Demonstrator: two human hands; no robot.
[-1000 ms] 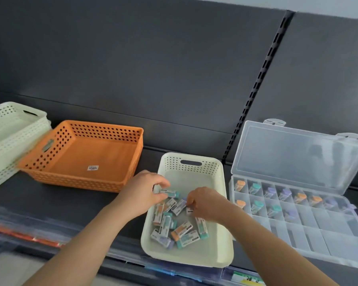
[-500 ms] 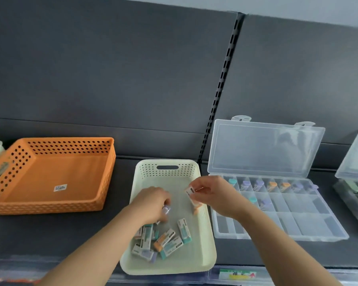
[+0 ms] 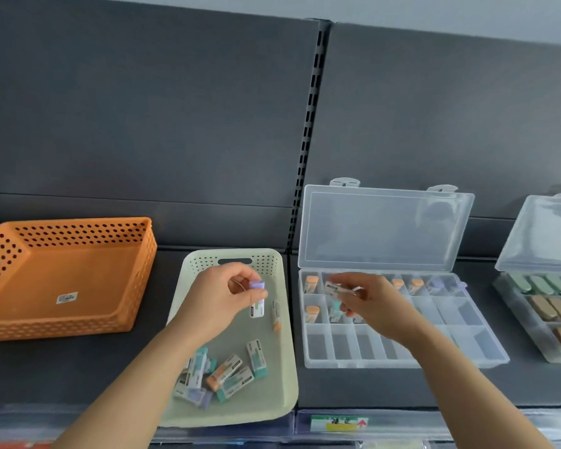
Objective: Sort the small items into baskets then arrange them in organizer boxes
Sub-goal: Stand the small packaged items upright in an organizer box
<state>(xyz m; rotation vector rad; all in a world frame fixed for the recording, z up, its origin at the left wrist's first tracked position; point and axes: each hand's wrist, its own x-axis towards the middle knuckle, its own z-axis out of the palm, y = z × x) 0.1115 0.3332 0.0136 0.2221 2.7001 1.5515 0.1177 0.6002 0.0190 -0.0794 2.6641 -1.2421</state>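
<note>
Head view suggests the arranging is midway: the left hand (image 3: 214, 303) pinches a purple-capped item (image 3: 257, 299) above the cream basket (image 3: 268, 261). The right hand (image 3: 376, 306) pinches another item (image 3: 332, 290) over the partly filled organizer box (image 3: 460, 312). A pile of items (image 3: 224, 374) lies unplaced in the basket.

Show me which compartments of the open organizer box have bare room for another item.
Free: the whole front row of the organizer box, and the middle row's right cells beyond the right hand. Crowded: the back row and the middle row's left cells, already holding items.
</note>
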